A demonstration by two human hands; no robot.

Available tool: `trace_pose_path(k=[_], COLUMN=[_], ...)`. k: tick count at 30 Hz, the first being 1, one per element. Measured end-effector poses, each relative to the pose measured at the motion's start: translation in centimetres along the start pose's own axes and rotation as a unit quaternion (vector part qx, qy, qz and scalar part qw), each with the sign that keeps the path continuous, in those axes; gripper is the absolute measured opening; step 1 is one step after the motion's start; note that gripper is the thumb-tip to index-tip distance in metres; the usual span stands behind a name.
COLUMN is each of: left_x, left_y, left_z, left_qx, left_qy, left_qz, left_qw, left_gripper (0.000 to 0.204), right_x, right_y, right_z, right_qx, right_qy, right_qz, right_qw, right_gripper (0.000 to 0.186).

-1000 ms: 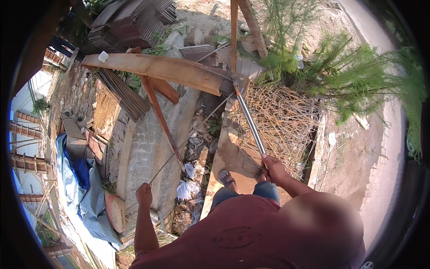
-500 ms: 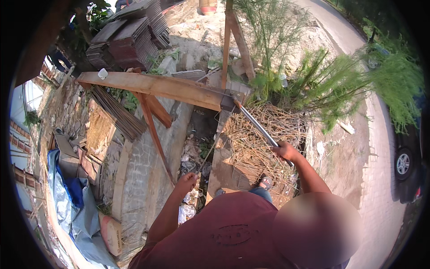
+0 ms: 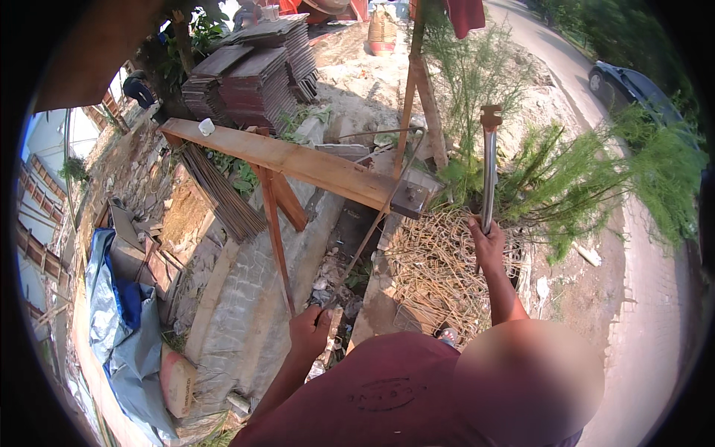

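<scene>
My right hand is wrapped round the shiny tube handle of a rebar bender. The tool stands nearly upright, its rusty notched head at the far end, apart from the beam. In my closed left hand is the near end of a thin steel rod. The rod slants away to the right, past the dark metal block on the end of a wooden beam. Whether it touches the block I cannot tell. Below the beam's right end lies a heap of bent rods.
Wooden legs prop the beam over a littered ditch. A bundle of straight rods lies to the left, near stacked roof tiles. A blue-grey tarp covers things at lower left. Feathery green branches spread on the right.
The bender has come off the block and swung up to the right in my right hand. The rod now reaches past the beam's end. The view has shifted.
</scene>
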State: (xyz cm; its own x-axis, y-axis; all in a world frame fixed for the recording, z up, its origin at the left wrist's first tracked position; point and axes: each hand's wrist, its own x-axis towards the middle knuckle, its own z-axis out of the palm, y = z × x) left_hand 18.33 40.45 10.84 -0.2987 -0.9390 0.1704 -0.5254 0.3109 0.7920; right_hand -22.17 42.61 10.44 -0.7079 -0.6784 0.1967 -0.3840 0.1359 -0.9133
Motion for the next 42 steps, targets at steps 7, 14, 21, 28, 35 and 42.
trace_pose_path(k=[7, 14, 21, 28, 35, 42], left_x=[0.5, -2.3, -4.0, 0.1, 4.1, 6.0], left_y=[-3.4, -11.5, -18.0, -18.5, -16.7, -12.3], left_z=[-6.5, -3.7, -0.5, 0.4, 4.9, 7.6], left_qx=[-0.162, -0.293, -0.264, -0.267, -0.200, -0.082], left_qy=[0.044, -0.032, -0.150, -0.212, -0.166, -0.127], left_qz=[-0.068, -0.173, -0.258, -0.264, -0.219, -0.244], left_qw=[0.983, 0.940, 0.917, 0.902, 0.940, 0.958], left_gripper=[0.041, 0.040, 0.038, 0.039, 0.037, 0.036], right_x=[5.9, 3.5, 3.9, 1.8, 3.2, 8.5], right_y=[-8.9, -6.7, -2.0, 0.3, 3.7, 6.6], right_z=[2.3, 3.7, 1.9, 0.9, 0.0, 0.3], right_qx=[0.072, -0.004, -0.190, -0.202, -0.181, -0.245], right_qy=[0.008, -0.174, -0.195, -0.157, -0.128, -0.126], right_qz=[-0.183, -0.055, -0.094, -0.014, 0.000, -0.052], right_qw=[0.980, 0.983, 0.957, 0.967, 0.975, 0.960], right_gripper=[0.043, 0.031, 0.035, 0.039, 0.044, 0.032])
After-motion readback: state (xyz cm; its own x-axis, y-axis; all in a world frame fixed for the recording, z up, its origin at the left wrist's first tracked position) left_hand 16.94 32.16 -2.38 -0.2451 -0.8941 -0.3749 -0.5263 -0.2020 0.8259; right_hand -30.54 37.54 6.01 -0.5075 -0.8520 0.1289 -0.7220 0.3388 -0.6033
